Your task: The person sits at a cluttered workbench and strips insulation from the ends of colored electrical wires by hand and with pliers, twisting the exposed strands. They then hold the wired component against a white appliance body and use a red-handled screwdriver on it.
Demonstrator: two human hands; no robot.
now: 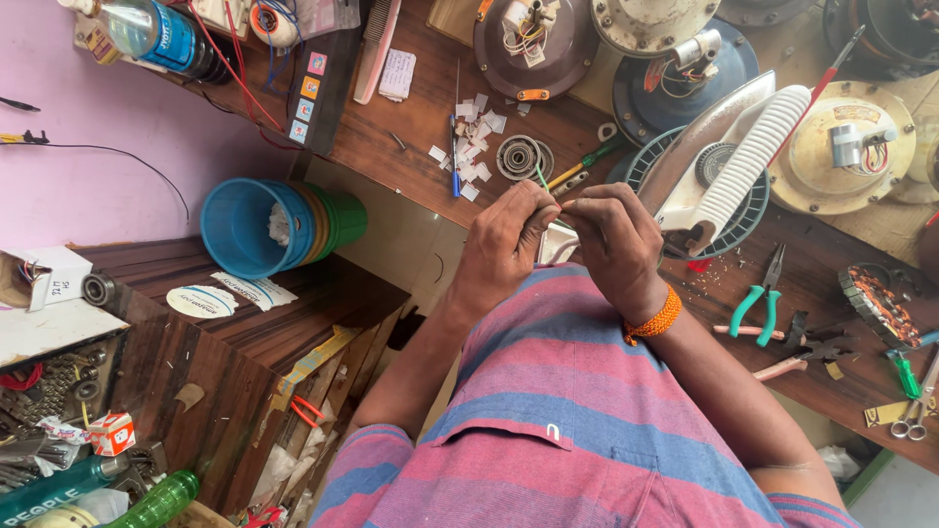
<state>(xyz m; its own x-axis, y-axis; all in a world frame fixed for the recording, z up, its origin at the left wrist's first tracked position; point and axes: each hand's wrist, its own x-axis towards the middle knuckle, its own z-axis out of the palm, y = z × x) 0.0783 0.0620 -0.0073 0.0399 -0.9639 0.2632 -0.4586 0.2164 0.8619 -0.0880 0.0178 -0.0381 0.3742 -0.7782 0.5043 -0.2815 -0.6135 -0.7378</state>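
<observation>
- Bright, even daylight, no harsh shadows; soft shade under the hands and arms
- Slight glare on the white iron handle (748, 156) & the plastic bottle (161, 34)
- Wide-angle lens, edges bend a bit, esp. the corners
- Center sharp; lower left clutter slightly soft

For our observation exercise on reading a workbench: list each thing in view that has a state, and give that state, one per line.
Left hand: pinching a thin green wire.
Right hand: fingers closed at the same wire.
Green-handled pliers: lying on the bench, handles spread.
Stacked buckets: tipped on their side.
Plastic bottle: lying down, capped.
</observation>
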